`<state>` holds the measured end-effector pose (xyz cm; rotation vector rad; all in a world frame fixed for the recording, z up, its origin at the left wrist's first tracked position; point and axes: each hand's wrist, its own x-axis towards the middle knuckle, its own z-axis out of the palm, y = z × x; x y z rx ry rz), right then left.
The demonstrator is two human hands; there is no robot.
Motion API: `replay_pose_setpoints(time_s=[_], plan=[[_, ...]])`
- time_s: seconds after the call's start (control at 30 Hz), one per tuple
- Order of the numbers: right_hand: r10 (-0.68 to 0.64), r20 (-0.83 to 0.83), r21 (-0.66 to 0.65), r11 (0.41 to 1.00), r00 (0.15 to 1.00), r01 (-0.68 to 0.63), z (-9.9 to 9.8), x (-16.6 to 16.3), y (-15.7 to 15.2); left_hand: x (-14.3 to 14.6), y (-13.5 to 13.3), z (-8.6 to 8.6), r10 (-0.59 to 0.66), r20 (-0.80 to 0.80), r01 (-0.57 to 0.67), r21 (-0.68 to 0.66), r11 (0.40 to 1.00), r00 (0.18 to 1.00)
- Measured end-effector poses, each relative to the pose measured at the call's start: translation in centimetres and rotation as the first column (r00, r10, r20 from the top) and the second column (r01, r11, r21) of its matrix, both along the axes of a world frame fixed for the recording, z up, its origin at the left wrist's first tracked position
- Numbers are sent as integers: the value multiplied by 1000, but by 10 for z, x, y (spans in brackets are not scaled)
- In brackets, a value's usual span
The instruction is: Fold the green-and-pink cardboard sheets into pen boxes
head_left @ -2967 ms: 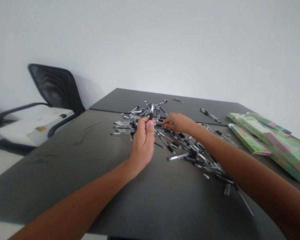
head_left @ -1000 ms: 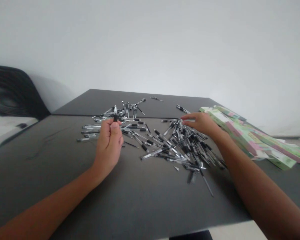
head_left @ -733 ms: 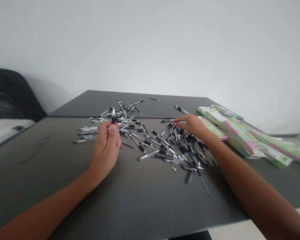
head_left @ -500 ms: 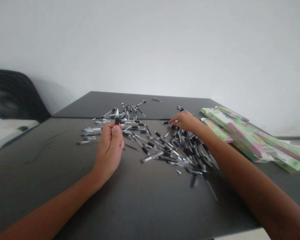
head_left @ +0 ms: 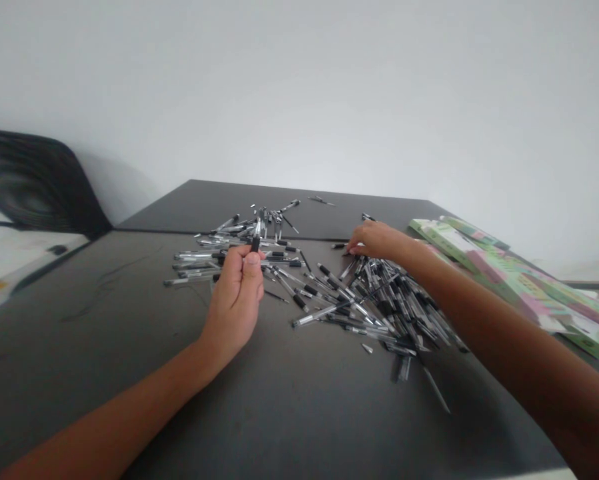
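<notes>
My left hand (head_left: pixel 236 290) is closed around a pen (head_left: pixel 256 239), held upright with its black grip and pale pointed end above the thumb. The rest of that pen is hidden in the palm. At the far side of the larger pile of pens (head_left: pixel 394 303), my right hand (head_left: pixel 379 241) reaches down with its fingers curled and their tips together. What lies between those fingertips is too small to make out. Clear pens with black grips (head_left: pixel 204 256) lie in a looser group beyond my left hand. A small cone-shaped pen tip (head_left: pixel 367 349) sits in front of the larger pile.
Several green and pink cardboard boxes (head_left: pixel 499 273) lie stacked at the right of the dark table (head_left: pixel 279 407). A seam crosses the table behind the pens. To the left stands a black chair (head_left: pixel 39 180). A pale wall (head_left: pixel 299 93) rises behind.
The view has shifted slightly, so the table and pens sit a little further right. My left hand still grips the pen, now tilted slightly. My right hand stays at the pile's far side, fingers more drawn in.
</notes>
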<state>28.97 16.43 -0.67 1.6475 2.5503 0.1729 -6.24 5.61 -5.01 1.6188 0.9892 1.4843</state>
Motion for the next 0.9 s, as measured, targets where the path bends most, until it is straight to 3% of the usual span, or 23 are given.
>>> replay_pose_setpoints(time_s=[0.17, 0.3, 0.33, 0.4, 0.43, 0.47, 0.53, 0.73, 0.9], plan=[[-14, -164, 87, 996, 986, 29, 13, -14, -19, 0, -2, -3, -20, -41, 19, -7, 1000, 999], [-26, -402, 157, 983, 915, 97, 26, -37, -60, 0, -11, -2, -75, -143, 81, 41, 996, 987], [-7, -494, 149, 985, 870, 92, 28, -45, -74, 0, -14, -1, -88, -178, 99, 56, 994, 980], [37, -795, 50, 999, 606, 5, 32, -62, -105, 1, -20, 3, -103, -251, 131, 95, 987, 962], [41, -870, 29, 999, 491, -32, 34, -70, -119, 2, -23, 5, -105, -285, 144, 119, 982, 953], [37, -908, 15, 998, 418, -56, 35, -78, -132, 2, -25, 6, -102, -314, 154, 145, 977, 944], [22, -934, -1, 998, 356, -66, 36, -90, -152, 3, -29, 9, -90, -357, 170, 197, 966, 930], [60, -942, 72, 997, 331, 24, 34, -96, -170, 4, -37, 14, -65, -419, 197, 281, 939, 906], [103, -935, 109, 994, 339, 0, 34, -88, -175, 4, -43, 17, -37, -414, 197, 350, 916, 909]])
